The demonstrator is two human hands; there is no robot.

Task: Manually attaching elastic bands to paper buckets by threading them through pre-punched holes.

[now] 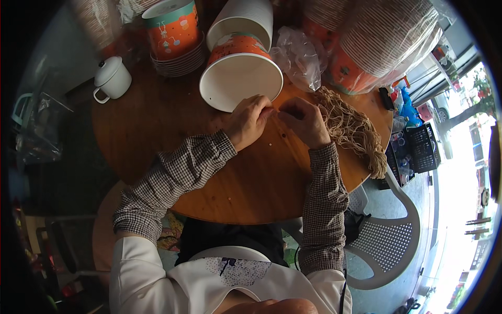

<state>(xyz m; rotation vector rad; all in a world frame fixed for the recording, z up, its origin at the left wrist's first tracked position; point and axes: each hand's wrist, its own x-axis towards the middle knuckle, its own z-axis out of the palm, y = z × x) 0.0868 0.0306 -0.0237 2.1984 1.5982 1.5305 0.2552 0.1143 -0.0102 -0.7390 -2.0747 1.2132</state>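
— What is the stuff made of, and what shape is it?

— The surface point(246, 183) is round, of warm brown wood with a smooth sheen; on it lies a big paper tub point(241, 73) on its side, orange outside and plain white inside, its round mouth facing the person; a bundle of tan twine point(353, 128) — rough, stringy, looped into a thick hank — sprawls to the right and hangs over the edge.

— And round about?

— A small white enamel mug point(111, 78) with a lid stands at the far left of the surface; an upright orange tub point(172, 29) sits on a stack of ribbed rims behind; a crumpled clear plastic bag point(302, 56) lies between the tipped tub and tall stacks of ribbed cups wrapped in film point(384, 42); a white plastic chair point(389, 240) stands at the right, below the edge; the tipped tub's rim is just beside the knuckles, crowding the hands from the far side.

— The hands?

— Both come in checked sleeves and meet near the middle of the surface, almost touching; the left hand point(250, 120) is curled, its fingers pressed together at the tips as in a pinch; the right hand point(306, 121) is likewise bent, fingers drawn in, next to the near end of the twine; what is pinched between them is too small to tell.
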